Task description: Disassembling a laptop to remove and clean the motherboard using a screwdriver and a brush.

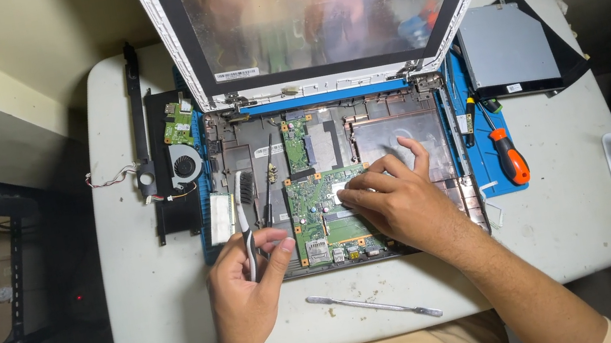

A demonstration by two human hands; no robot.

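Note:
An opened laptop base [399, 134] lies on a small white table [143, 292], its screen [326, 0] tilted up at the back. A green circuit board [317, 211] sits inside the base. My left hand [246, 286] grips a white-handled brush [243, 207] with dark bristles, held upright over the base's left part. My right hand [398, 197] rests flat on the board's right side, fingers spread toward the middle. A thin black screwdriver [270, 182] lies inside the base between brush and board.
A cooling fan [183, 168] with a small green board lies left of the laptop. An orange-handled screwdriver [507, 152] rests on a blue mat [496, 184] at right, by a grey optical drive [506, 48]. A metal pry tool [375, 307] lies near the front edge.

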